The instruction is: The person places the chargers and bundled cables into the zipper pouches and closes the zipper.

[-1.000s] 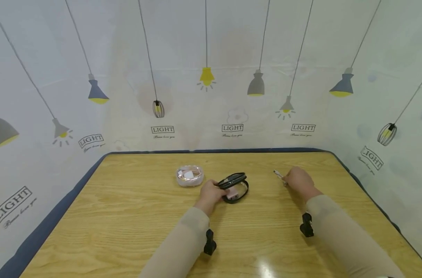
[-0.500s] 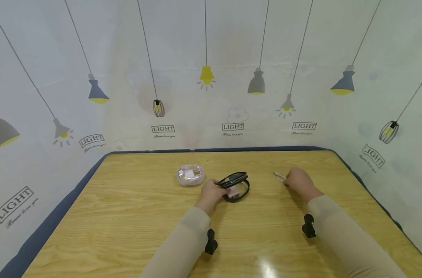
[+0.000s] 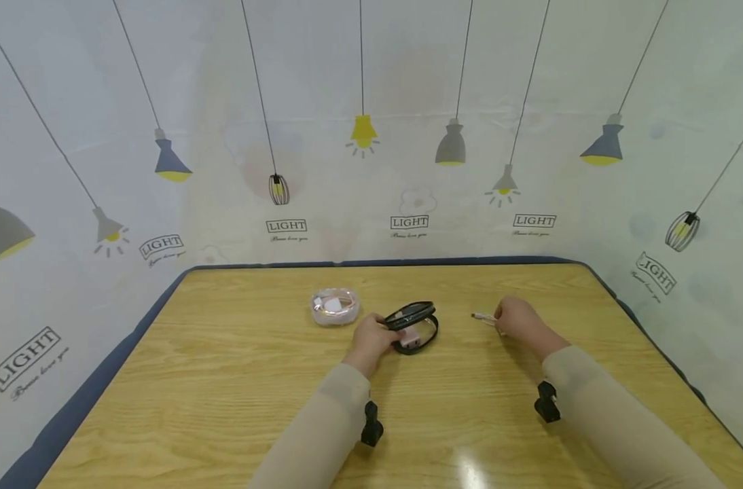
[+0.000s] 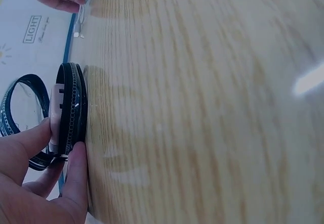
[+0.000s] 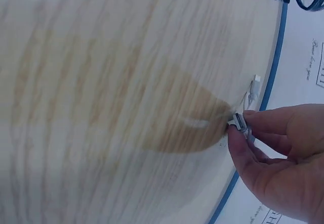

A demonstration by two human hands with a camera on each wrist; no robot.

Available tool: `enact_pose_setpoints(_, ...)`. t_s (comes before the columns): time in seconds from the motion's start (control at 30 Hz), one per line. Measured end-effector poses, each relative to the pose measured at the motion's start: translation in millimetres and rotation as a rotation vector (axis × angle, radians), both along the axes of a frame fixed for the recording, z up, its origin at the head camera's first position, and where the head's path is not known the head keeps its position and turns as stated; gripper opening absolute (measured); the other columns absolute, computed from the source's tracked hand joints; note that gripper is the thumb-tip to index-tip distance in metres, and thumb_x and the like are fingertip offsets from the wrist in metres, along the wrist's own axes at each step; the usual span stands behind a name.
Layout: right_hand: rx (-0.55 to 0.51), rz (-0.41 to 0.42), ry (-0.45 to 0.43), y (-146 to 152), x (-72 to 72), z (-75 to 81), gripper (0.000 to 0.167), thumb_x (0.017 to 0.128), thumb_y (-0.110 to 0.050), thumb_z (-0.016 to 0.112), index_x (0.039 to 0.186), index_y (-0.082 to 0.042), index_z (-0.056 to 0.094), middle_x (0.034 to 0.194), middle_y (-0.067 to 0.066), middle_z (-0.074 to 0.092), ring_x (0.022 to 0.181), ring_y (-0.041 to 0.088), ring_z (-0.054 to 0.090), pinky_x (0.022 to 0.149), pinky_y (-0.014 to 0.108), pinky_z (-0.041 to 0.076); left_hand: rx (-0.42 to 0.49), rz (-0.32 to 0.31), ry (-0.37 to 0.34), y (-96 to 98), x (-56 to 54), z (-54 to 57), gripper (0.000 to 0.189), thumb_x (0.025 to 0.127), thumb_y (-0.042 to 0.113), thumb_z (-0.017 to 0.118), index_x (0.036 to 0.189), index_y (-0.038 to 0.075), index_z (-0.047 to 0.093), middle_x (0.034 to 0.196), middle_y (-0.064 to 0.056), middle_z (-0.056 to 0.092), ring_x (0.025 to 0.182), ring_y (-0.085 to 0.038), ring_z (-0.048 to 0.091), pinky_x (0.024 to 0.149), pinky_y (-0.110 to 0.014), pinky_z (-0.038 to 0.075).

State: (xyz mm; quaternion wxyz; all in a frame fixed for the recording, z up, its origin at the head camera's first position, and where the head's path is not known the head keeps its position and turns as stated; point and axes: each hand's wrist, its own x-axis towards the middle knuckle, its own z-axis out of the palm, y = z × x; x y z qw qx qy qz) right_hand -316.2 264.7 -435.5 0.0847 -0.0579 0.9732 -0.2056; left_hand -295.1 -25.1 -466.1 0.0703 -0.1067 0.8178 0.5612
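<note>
My left hand [image 3: 370,341] grips the near-left side of a small round black zip case [image 3: 411,314] whose lid stands raised. A pale pink charger plug [image 4: 56,114] with two dark slots sits inside it; in the left wrist view a fingertip touches the plug while other fingers lie along the zip edge. Farther right, my right hand [image 3: 521,320] pinches a short white cable [image 5: 251,93] just above the table. One flat connector [image 5: 238,121] shows between thumb and fingertip, and the other end points left toward the case.
Left of the case lies a clear oval container [image 3: 335,319] with a white plug and a pinkish cable inside. The wooden table [image 3: 225,380] ends at a dark blue edge against a cloth wall printed with lamps [image 3: 363,132].
My right hand has shifted slightly left with the cable, whose free end now points more level toward the case. The left hand and the raised case have stayed in place.
</note>
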Motion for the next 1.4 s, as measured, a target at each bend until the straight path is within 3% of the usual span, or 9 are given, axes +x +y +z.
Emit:
enact_pose_setpoints(0.2, -0.073, -0.007, 0.003, -7, 6.9, 3.0, 0.02, 0.089, 0.004, 0.061, 0.105, 0.016, 0.064, 0.097, 0.025, 0.065, 0.082, 0.029, 0.062, 0.07, 0.041, 0.054, -0.027, -0.003, 0.019, 0.0, 2.0, 1.6, 0.047, 0.08, 0.01, 0.082, 0.117, -0.004, 0.058, 0.1, -0.014, 0.061, 0.066, -0.015, 0.059, 0.06, -0.025, 0.052)
enact_pose_setpoints(0.47, -0.302, -0.062, 0.001, -29, 20.7, 8.8, 0.026, 0.093, -0.001, 0.062, 0.113, 0.014, 0.064, 0.102, 0.024, 0.067, 0.084, 0.028, 0.067, 0.07, 0.038, 0.056, -0.051, 0.004, 0.021, 1.0, 4.3, 1.7, 0.046, 0.08, 0.011, 0.082, 0.117, -0.003, 0.059, 0.102, -0.014, 0.062, 0.068, -0.016, 0.06, 0.06, -0.026, 0.053)
enact_pose_setpoints(0.77, -0.366, -0.037, 0.004, -55, 32.5, 21.4, 0.026, 0.094, -0.005, 0.063, 0.116, 0.009, 0.066, 0.103, 0.019, 0.068, 0.087, 0.027, 0.067, 0.077, 0.045, 0.055, -0.082, 0.006, 0.043, 1.7, 2.8, 1.5, 0.047, 0.079, 0.013, 0.083, 0.117, -0.002, 0.06, 0.095, -0.012, 0.063, 0.06, -0.012, 0.058, 0.057, -0.024, 0.051)
enact_pose_setpoints(1.17, -0.389, -0.046, 0.002, -90, 25.0, 7.1, 0.02, 0.091, -0.004, 0.067, 0.107, 0.007, 0.071, 0.1, 0.018, 0.07, 0.082, 0.025, 0.069, 0.07, 0.037, 0.057, -0.084, 0.027, 0.053, -0.4, 2.9, -2.4, 0.044, 0.077, 0.014, 0.084, 0.113, -0.002, 0.062, 0.09, -0.011, 0.063, 0.057, -0.012, 0.057, 0.056, -0.024, 0.05)
enact_pose_setpoints(1.4, -0.416, -0.097, 0.097, -107, 24.6, 4.2, 0.011, 0.087, -0.003, 0.07, 0.094, 0.005, 0.075, 0.087, 0.013, 0.072, 0.073, 0.019, 0.066, 0.064, 0.033, 0.055, -0.065, 0.032, 0.042, 0.3, 2.6, -0.7, 0.047, 0.077, 0.012, 0.084, 0.116, -0.002, 0.061, 0.093, -0.011, 0.063, 0.059, -0.012, 0.058, 0.057, -0.024, 0.051)
